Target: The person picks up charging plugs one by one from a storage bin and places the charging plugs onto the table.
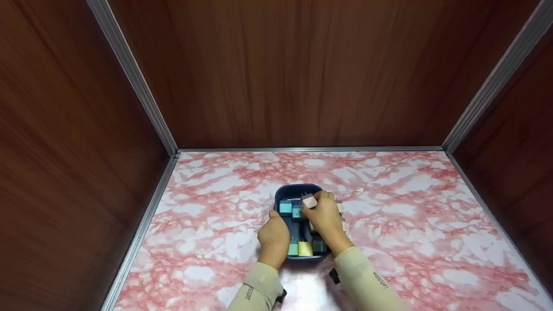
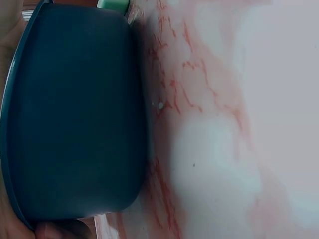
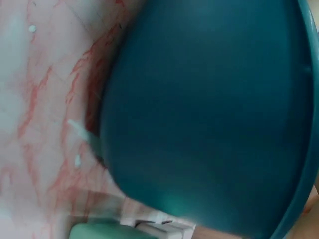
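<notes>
A dark blue plastic tub (image 1: 298, 188) sits on the table, its outer wall filling much of both wrist views. My left hand (image 1: 274, 236) grips the tub's left side, with the thumb at the rim. Over the tub's far right part, my right hand (image 1: 327, 217) pinches a pale pink plug charger (image 1: 309, 201), prongs upward. Two teal chargers (image 1: 285, 208) lie inside near the far left. Along the near end sit a green charger (image 1: 293, 248), a yellow charger (image 1: 305, 249) and a dark one (image 1: 319, 247). The right hand hides part of the inside.
Pale chargers (image 1: 344, 225) stand just right of the tub, partly behind the right hand. In the right wrist view, a green block (image 3: 109, 231) and a white charger (image 3: 167, 230) lie beyond the tub. Brown wooden panels (image 1: 302, 77) enclose the red-and-white marbled table (image 1: 207, 216).
</notes>
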### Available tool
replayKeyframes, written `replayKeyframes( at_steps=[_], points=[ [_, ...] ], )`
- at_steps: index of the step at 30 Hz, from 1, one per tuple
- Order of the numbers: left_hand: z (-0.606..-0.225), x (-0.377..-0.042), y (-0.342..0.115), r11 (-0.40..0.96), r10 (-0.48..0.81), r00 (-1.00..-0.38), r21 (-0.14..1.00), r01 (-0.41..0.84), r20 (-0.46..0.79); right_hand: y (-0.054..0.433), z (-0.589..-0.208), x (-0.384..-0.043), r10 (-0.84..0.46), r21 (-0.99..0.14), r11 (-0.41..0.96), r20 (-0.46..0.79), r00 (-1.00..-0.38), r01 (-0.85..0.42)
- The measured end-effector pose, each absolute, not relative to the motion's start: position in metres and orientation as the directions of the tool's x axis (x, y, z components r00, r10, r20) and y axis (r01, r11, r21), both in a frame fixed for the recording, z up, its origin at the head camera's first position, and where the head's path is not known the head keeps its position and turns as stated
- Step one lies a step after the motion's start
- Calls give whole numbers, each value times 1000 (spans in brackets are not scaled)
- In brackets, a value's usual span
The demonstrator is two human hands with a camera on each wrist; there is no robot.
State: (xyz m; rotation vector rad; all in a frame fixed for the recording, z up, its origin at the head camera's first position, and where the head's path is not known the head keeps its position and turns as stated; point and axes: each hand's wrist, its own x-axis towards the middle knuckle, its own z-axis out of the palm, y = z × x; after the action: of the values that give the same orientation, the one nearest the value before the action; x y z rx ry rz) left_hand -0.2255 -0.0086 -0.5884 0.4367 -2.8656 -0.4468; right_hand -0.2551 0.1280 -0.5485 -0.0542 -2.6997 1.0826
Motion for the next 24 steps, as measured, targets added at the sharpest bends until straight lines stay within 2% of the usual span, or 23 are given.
replayKeyframes(
  at_steps=[24],
  points=[
    [-590, -225, -9, 905, -328, -925, 344, -250, 193, 154, -543, -252, 161, -732, 676, 257, -953, -83]
  ],
)
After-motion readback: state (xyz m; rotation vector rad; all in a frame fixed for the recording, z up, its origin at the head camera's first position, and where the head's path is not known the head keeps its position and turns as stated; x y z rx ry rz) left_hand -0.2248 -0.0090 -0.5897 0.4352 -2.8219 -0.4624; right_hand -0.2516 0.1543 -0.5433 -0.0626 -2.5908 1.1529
